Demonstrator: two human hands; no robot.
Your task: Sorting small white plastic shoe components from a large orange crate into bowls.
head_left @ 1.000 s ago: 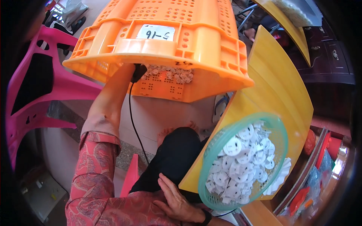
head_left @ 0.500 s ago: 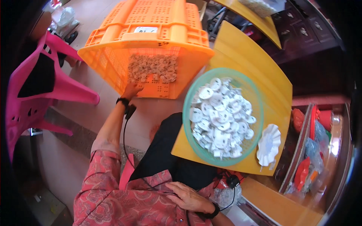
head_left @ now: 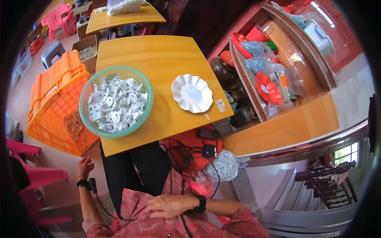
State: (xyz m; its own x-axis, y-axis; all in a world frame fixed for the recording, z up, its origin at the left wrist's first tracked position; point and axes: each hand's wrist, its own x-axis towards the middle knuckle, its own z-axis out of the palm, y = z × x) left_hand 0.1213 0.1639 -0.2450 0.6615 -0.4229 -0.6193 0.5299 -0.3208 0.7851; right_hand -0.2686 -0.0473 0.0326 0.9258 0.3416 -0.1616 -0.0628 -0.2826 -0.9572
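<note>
My left hand (head_left: 84, 167) hangs below the opening of an orange plastic crate (head_left: 47, 123), apart from it, fingers loosely apart and nothing visible in them. The crate lies tipped on its side, with a heap of small brown pieces (head_left: 74, 125) inside. My right hand (head_left: 164, 206) lies flat on the front of my red patterned shirt. On the yellow table (head_left: 166, 51) in front of me, a green mesh basin (head_left: 147, 109) holds many white plastic pieces (head_left: 115, 104) with round faces. To its right sits a white scalloped dish (head_left: 181, 104) with small clear bits (head_left: 193, 93).
Black cables and adapters (head_left: 208, 135) lie on something red below the table's near edge. A wooden unit (head_left: 278, 137) with plastic-wrapped goods stands to the right. Pink chairs (head_left: 43, 173) are at the left; a cardboard box (head_left: 88, 53) stands beyond the crate.
The view has swung to the right, bringing the table to the middle. My left hand has drawn back from the crate's opening; my right hand still rests on my shirt.
</note>
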